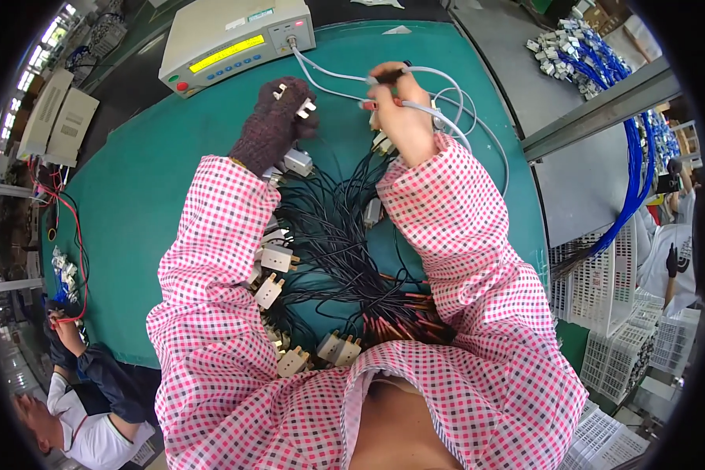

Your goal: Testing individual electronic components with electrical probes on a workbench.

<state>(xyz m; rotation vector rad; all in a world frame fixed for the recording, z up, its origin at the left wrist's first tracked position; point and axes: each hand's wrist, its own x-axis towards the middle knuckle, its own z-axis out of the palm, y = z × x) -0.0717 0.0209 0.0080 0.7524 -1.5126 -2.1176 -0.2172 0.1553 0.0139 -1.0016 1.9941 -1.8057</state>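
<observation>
My left hand (272,121), in a dark brown knitted glove, is closed around a white plug (305,108) with its metal prongs showing; more prongs stick out near the knuckles, and I cannot tell if they belong to a second plug. To its right, my bare right hand (409,125) grips the test leads (368,104), grey cables with red and black ends, partly hidden by the fingers. Below both hands a heap of black cords (337,227) lies between my forearms. White plugs (276,258) ring the heap, and reddish-brown ends (407,319) bunch up close to my body.
A beige electrical tester (235,47) with a yellow display stands at the far edge of the green mat (125,227). Grey cable loops (474,117) lie to the right. Beyond a metal rail, blue cords (634,172) hang over white crates (603,282). Another person (94,423) works at lower left.
</observation>
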